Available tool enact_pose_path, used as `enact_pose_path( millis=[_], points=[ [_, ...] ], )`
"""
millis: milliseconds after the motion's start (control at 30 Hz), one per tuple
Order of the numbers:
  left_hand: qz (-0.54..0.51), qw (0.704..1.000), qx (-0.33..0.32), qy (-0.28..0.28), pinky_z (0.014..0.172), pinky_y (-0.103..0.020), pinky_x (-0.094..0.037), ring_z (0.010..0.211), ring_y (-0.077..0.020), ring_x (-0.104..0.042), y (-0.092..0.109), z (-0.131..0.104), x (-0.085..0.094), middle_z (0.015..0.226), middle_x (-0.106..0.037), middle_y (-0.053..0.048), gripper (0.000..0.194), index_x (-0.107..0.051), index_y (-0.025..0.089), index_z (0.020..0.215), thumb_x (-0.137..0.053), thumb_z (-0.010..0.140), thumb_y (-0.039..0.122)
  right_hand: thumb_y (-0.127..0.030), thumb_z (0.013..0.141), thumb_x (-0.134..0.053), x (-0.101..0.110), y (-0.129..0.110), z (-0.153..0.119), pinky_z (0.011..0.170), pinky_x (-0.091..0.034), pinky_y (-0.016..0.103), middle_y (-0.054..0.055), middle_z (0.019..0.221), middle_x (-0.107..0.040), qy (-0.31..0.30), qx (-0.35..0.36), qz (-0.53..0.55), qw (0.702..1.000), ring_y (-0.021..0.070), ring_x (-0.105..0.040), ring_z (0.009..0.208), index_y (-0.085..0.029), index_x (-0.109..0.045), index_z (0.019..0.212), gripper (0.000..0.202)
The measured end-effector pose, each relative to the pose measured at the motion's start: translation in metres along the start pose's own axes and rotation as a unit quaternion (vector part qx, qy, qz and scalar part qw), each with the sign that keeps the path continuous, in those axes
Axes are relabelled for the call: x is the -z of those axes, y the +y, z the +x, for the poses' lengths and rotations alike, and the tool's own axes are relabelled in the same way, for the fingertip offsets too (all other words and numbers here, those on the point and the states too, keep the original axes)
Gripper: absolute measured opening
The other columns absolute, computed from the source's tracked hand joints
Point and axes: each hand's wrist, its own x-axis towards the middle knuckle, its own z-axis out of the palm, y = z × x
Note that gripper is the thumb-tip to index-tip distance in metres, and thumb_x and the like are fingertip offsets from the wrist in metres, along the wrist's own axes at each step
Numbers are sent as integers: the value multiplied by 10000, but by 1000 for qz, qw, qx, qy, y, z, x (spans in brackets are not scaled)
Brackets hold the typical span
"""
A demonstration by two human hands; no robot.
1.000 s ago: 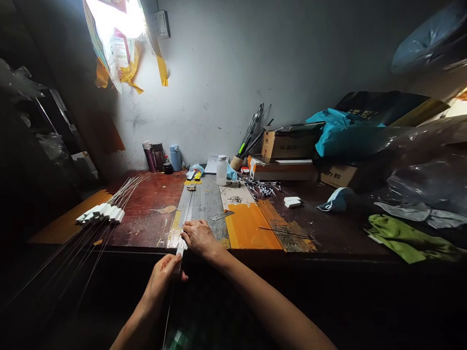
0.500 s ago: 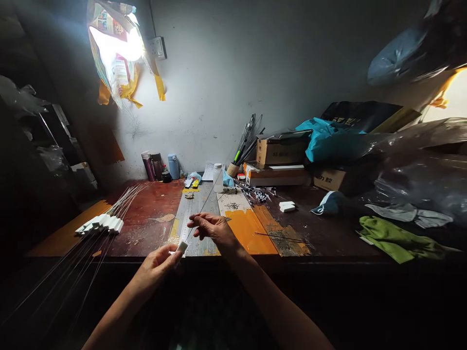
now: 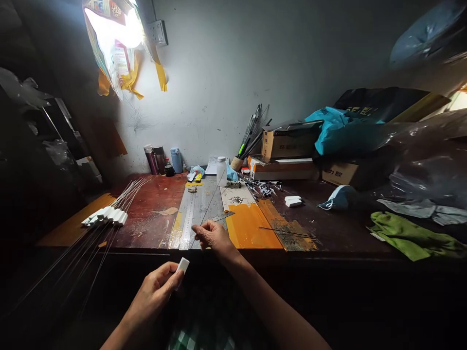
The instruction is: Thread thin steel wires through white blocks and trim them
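A small white block (image 3: 183,266) is pinched between the thumb and fingers of my left hand (image 3: 155,287), just in front of the table's front edge. My right hand (image 3: 213,238) is closed in a pinch on a thin dark rod (image 3: 209,205), which slants up toward the white bottle. The rod's lower end is too fine to make out clearly against the dark. Under and beside my right hand lies a steel ruler (image 3: 187,226) on a grey strip of the tabletop. On the left sits a pile of white blocks (image 3: 105,216) with thin rods (image 3: 127,192) running through or between them.
A white bottle (image 3: 221,171) stands behind my right hand, near scattered small dark parts (image 3: 260,187). Two white blocks (image 3: 293,201), a face mask (image 3: 335,197) and a green cloth (image 3: 404,236) lie to the right. Cardboard boxes (image 3: 282,167) stand at the back; flasks (image 3: 176,160) are at the left.
My left hand has drawn down with the white block, away from my right hand. My right hand has moved slightly right and down, keeping the rod. The view has shifted a little.
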Motion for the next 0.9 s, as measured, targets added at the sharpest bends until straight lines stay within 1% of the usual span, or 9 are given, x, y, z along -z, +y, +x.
enact_pose_path(
  millis=[100, 233, 300, 367, 467, 567, 667, 767, 900],
  points=[
    [-61, 997, 34, -25, 602, -244, -379, 614, -132, -474, -12, 0, 1, 632, -517, 22, 360, -594, 164, 710, -570, 828, 504, -462, 763, -680, -2, 8, 4, 351, -401, 161, -13, 591, -639, -22, -23, -26, 999, 50, -499, 363, -165, -504, 672, 357],
    [-126, 988, 78, -50, 631, -263, -407, 600, -151, -545, -28, 0, 3, 587, -611, -12, 392, -619, 152, 723, -534, 848, 514, -405, 902, -518, -4, 17, 12, 345, -434, 169, 40, 716, -687, -33, -35, -65, 997, 70, -554, 391, -163, -494, 793, 267],
    [-143, 985, 84, -46, 658, -282, -421, 613, -170, -579, -34, -1, 3, 587, -660, -43, 395, -628, 147, 729, -525, 857, 506, -341, 934, -455, -2, 20, 14, 326, -414, 160, 44, 760, -691, -20, -23, -94, 995, 70, -555, 390, -161, -485, 898, 186],
    [-161, 982, 89, -34, 668, -298, -435, 605, -179, -594, -39, -1, 4, 574, -673, -50, 385, -623, 151, 717, -540, 851, 502, -297, 937, -436, 0, 22, 14, 322, -400, 156, 42, 792, -695, -8, -4, -130, 991, 73, -563, 402, -162, -483, 986, 151],
    [-182, 979, 92, -24, 678, -311, -449, 603, -184, -609, -43, -1, 5, 570, -678, -47, 370, -619, 154, 724, -548, 850, 494, -270, 934, -439, 3, 20, 9, 402, -445, 177, 35, 811, -701, 5, 38, -197, 980, 85, -590, 459, -171, -527, 1020, 158],
    [-189, 978, 87, -23, 695, -322, -460, 606, -189, -621, -46, 1, 5, 571, -687, -49, 355, -616, 156, 737, -549, 852, 485, -240, 931, -457, 3, 16, 4, 649, -508, 259, 38, 856, -697, 26, 104, -278, 955, 138, -645, 673, -192, -597, 981, 156],
    [-188, 977, 104, -11, 691, -330, -472, 590, -203, -636, -49, 7, 6, 543, -690, -51, 382, -603, 165, 722, -578, 810, 536, -185, 917, -484, 0, 16, 3, 849, -458, 310, 63, 962, -680, 32, 166, -353, 920, 192, -617, 935, -198, -644, 961, 167],
    [-189, 976, 108, -3, 661, -329, -478, 553, -205, -631, -51, 15, 5, 508, -677, -40, 411, -576, 182, 676, -607, 761, 583, -145, 901, -510, -3, 21, 7, 919, -424, 324, 87, 1027, -673, 25, 201, -410, 889, 214, -579, 1029, -169, -660, 1006, 185],
    [-180, 980, 86, 1, 652, -315, -471, 535, -191, -620, -53, 22, 3, 498, -667, -30, 392, -571, 181, 669, -606, 779, 556, -145, 897, -526, -5, 29, 14, 941, -412, 358, 88, 1096, -671, 17, 217, -466, 857, 233, -571, 1058, -162, -647, 1081, 222]
  ],
)
